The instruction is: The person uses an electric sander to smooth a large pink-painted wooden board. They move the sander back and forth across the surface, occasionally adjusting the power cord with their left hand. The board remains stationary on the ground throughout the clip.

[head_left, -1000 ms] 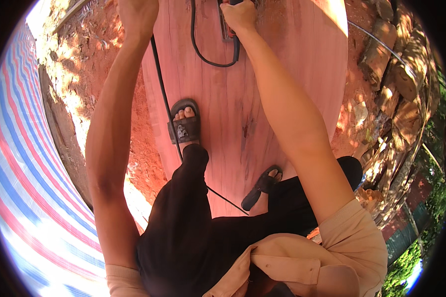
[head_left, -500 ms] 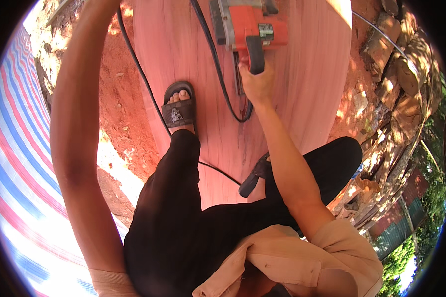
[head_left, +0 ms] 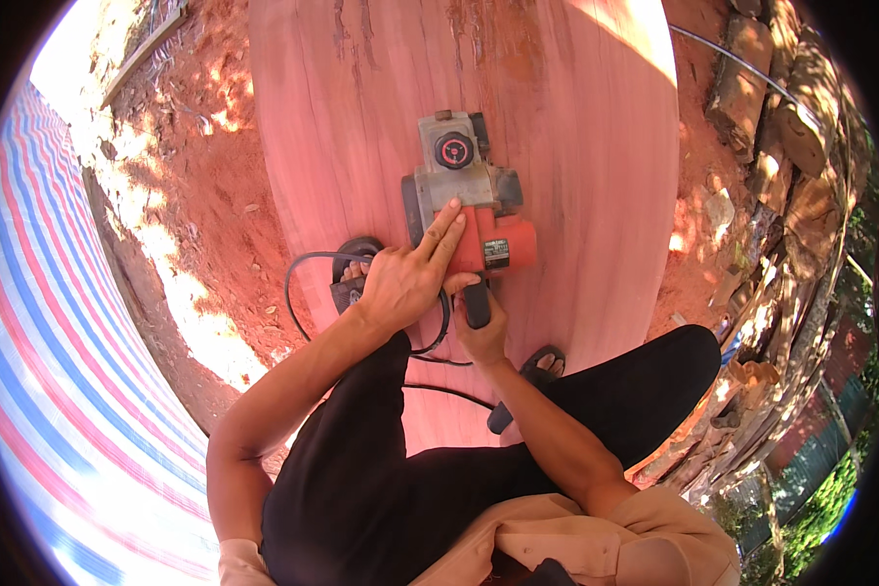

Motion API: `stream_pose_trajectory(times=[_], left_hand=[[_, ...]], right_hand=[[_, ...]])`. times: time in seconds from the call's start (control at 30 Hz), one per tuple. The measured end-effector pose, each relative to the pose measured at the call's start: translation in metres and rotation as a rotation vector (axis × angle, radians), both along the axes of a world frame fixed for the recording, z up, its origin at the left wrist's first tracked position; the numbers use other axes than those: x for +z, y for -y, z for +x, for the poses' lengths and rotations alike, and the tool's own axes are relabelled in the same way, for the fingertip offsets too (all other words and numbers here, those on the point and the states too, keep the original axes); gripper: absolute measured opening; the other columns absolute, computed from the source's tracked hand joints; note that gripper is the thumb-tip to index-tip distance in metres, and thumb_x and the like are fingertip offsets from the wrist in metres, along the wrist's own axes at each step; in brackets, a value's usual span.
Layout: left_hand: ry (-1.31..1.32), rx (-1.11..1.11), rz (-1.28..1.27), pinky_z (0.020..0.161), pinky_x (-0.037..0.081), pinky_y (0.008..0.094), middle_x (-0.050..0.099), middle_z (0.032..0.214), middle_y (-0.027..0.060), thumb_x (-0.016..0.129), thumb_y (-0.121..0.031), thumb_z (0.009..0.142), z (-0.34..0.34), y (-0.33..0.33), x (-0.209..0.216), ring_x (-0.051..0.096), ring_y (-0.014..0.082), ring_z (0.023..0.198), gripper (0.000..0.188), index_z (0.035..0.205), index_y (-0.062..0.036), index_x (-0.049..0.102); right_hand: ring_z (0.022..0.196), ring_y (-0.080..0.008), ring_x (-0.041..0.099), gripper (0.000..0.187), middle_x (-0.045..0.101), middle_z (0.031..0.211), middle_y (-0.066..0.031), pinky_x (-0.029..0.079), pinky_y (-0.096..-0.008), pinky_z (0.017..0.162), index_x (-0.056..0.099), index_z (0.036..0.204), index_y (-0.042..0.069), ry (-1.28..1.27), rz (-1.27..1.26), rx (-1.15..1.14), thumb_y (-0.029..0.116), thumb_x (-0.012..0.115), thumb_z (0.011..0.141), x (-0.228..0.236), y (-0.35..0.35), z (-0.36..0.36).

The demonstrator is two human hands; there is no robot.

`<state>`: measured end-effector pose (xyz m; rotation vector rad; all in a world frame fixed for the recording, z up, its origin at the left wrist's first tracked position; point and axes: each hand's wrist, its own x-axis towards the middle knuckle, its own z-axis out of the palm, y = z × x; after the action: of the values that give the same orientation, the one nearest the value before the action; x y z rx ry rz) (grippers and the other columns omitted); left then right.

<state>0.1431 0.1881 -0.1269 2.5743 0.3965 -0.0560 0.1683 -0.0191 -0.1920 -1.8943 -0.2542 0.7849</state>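
A red and grey electric planer sits on a broad reddish wooden slab, its round black front knob pointing away from me. My right hand is wrapped around the black rear handle. Stretched fingers of my left hand lie on the left side of the planer's red housing, and its thumb reaches toward the rear handle. From beside my hands, a black power cord loops left and back across the slab. The planer's underside is hidden.
My sandalled feet stand on the slab, the left sandal close behind my left hand, the right sandal nearer me. Stacked logs lie on the right. Red soil and a striped tarp are on the left.
The planer has come back toward me along the slab in my right hand. My left arm has swung down from the far left, and that hand now rests on the planer.
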Motion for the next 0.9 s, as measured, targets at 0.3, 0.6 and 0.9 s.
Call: stream_pose_trajectory(times=[0.3, 0.6, 0.9], left_hand=[[0.166, 0.286, 0.192, 0.058, 0.06, 0.0436, 0.057, 0.157, 0.0095, 0.061, -0.064, 0.099, 0.095, -0.12, -0.039, 0.077, 0.0329, 0.08, 0.071, 0.145, -0.0092, 0.063], [0.035, 0.434, 0.081, 0.078, 0.056, 0.0563, 0.068, 0.133, 0.0238, 0.048, -0.053, 0.109, 0.182, -0.24, -0.006, 0.073, 0.0452, 0.102, 0.054, 0.146, -0.0151, 0.06], [0.168, 0.353, 0.017, 0.068, 0.061, 0.0485, 0.06, 0.152, 0.0129, 0.056, -0.056, 0.105, 0.091, -0.149, -0.007, 0.076, 0.0402, 0.089, 0.06, 0.14, -0.0082, 0.064]], right_hand=[[0.093, -0.036, 0.078, 0.032, 0.078, 0.095, -0.0209, 0.058, -0.0424, 0.079, 0.074, 0.118, 0.003, 0.144, -0.028, 0.014, 0.006, 0.075, 0.086, -0.001, -0.164, 0.107], [0.089, -0.0454, 0.074, 0.023, 0.074, 0.088, -0.026, 0.056, -0.0508, 0.078, 0.077, 0.1, 0.004, 0.109, 0.423, -0.087, 0.025, 0.072, 0.092, -0.045, -0.368, 0.237], [0.089, -0.0306, 0.076, 0.024, 0.076, 0.092, -0.0149, 0.057, -0.04, 0.08, 0.072, 0.111, 0.003, 0.153, 0.161, 0.112, 0.005, 0.069, 0.087, -0.018, -0.224, 0.141]])
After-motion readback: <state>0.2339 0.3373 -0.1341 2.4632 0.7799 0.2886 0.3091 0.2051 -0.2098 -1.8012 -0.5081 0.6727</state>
